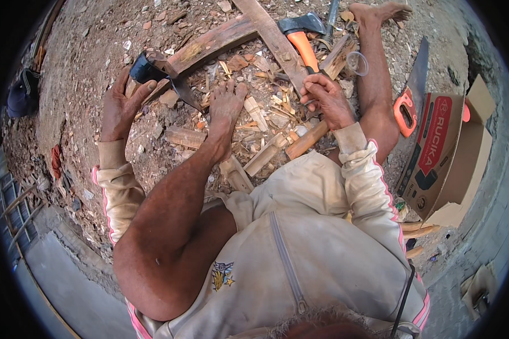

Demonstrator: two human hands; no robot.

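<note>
On the left, my left hand (120,104) is closed around an adze-like tool (185,93) with a black socket and a dark curved blade. Its blade reaches toward my bare foot (226,107). My right hand (326,100) is closed in a pinch beside a long plank (277,42); what its fingers hold, if anything, is too small to name. Just beyond it lies an axe (304,48) with an orange handle, whose black end is near my fingertips. Wood chips and cut pieces (266,155) litter the ground between my legs.
A hammer-like tool (331,25) lies beside the axe head. A clear plastic ring or cup (357,63) is by my right shin. Farther right are a handsaw (406,112) with an orange handle and an open cardboard box (464,164). A thick timber (215,42) meets the plank.
</note>
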